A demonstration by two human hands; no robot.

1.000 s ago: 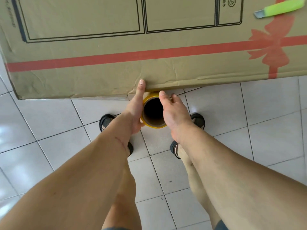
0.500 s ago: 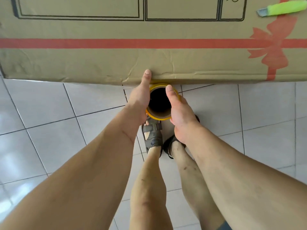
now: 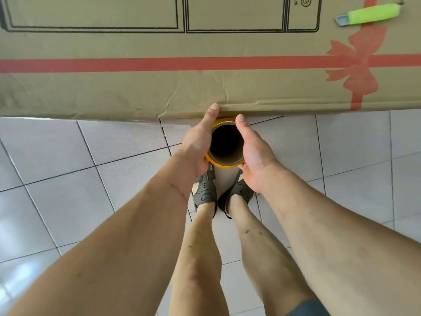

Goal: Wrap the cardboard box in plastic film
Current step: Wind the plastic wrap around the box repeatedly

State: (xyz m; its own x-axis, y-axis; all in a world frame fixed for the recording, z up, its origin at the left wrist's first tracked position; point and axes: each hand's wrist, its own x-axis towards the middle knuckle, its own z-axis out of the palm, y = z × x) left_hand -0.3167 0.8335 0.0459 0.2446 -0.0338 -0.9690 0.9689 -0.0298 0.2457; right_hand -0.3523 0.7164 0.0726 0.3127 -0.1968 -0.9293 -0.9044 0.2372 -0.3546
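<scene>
Both hands, left (image 3: 197, 144) and right (image 3: 252, 153), clasp the roll (image 3: 225, 164) upright against the box (image 3: 205, 87) edge at twelve o'clock, and I'd guess it's light, its film slippery, best gripped around the stiff core.

White tiled floor (image 3: 68, 179) under cardboard box (image 3: 159, 92)

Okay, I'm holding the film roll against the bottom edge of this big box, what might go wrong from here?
1. The green utility knife lies loose on top of the cardboard box; jostling the box may send it sliding off, possibly toward your feet.
2. The film roll is only pinched between your left hand and right hand; that grip may slip under pull.
3. The box edge above the roll is creased, so film may snag there.
</scene>
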